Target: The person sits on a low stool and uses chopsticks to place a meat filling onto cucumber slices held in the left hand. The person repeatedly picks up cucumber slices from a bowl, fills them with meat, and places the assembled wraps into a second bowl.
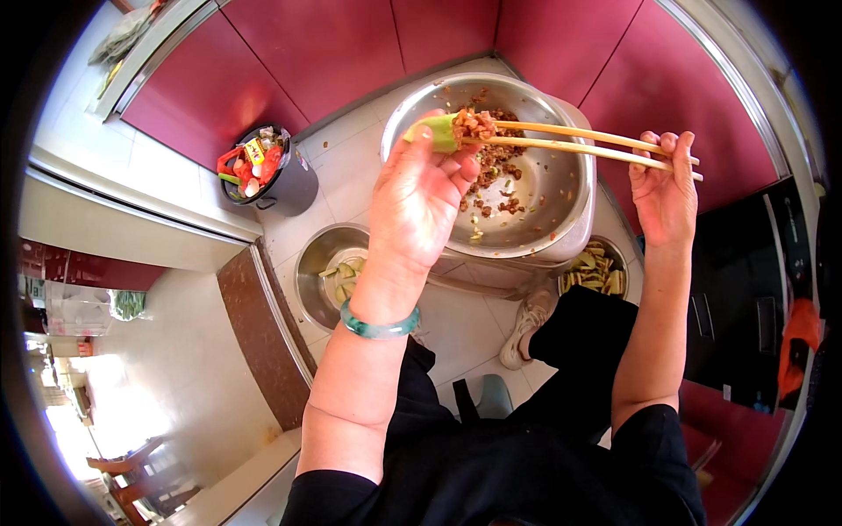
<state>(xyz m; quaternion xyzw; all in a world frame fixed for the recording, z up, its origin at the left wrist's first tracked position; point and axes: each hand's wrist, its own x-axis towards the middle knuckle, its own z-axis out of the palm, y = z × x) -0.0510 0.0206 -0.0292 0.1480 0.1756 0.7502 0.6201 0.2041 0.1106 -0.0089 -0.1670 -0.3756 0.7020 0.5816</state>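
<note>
Over the large steel bowl (561, 232), my left hand (408, 206) pinches a pale green vegetable piece (445, 133); its exact kind is not clear. My right hand (664, 188) grips a pair of long wooden chopsticks (588, 145) near their far ends. Their tips press against a clump of reddish minced filling (474, 124) at the open end of the piece. More of this chopped mixture (504, 175) lies in the bowl and is smeared on its walls. A green bangle (380, 329) circles my left wrist.
A smaller steel bowl (309, 272) with pale green pieces stands at the left. Another bowl at the right contains several cut vegetable pieces (601, 273). A dark waste bin (294, 184) stands by the red cabinets (316, 53). My shoe (524, 329) is close to the large bowl.
</note>
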